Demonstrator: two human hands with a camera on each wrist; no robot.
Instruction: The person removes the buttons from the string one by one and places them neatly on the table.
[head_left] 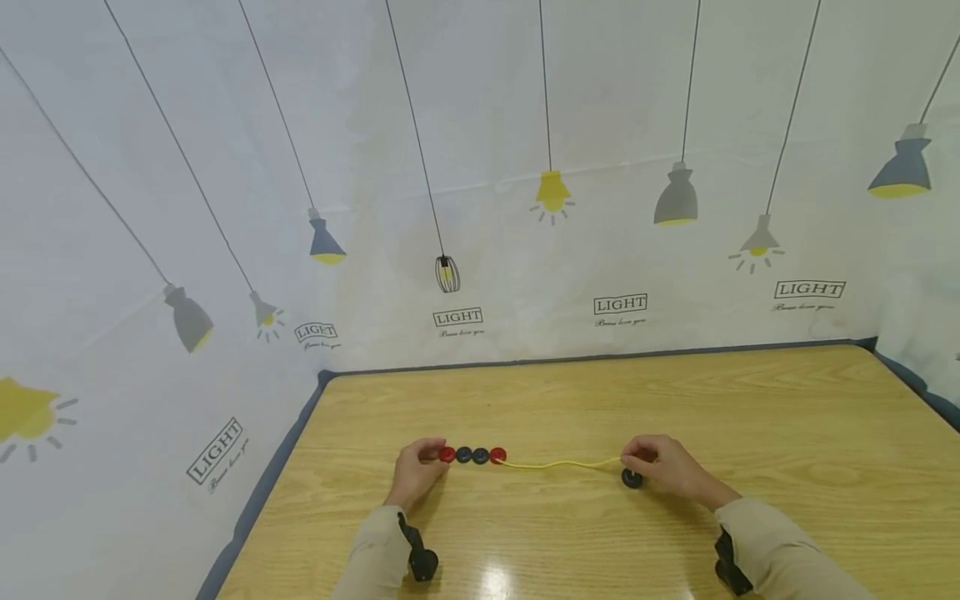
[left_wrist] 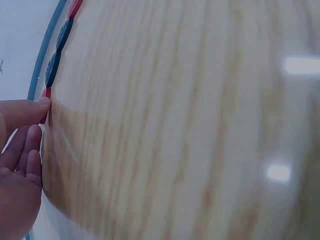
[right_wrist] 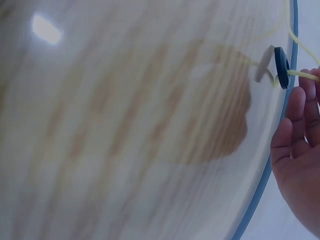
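A short row of round buttons lies on the wooden table: a red button point(head_left: 447, 454) at its left end, two dark blue buttons point(head_left: 472, 456) in the middle, another red button point(head_left: 498, 455) at the right. My left hand point(head_left: 420, 468) pinches the leftmost red one between thumb and fingers. From the right end of the row a yellow cord point(head_left: 558, 464) runs across to my right hand point(head_left: 667, 467), which pinches it. A separate dark button point(right_wrist: 282, 68) is threaded on the cord just below the right fingers, standing on edge in the right wrist view.
The wooden table point(head_left: 540, 533) has a dark blue edge trim point(head_left: 262, 500). Behind and to the left rises a pale cloth wall point(head_left: 510, 275) printed with hanging lamps. Dark straps point(head_left: 420, 558) sit on both wrists, over beige sleeves.
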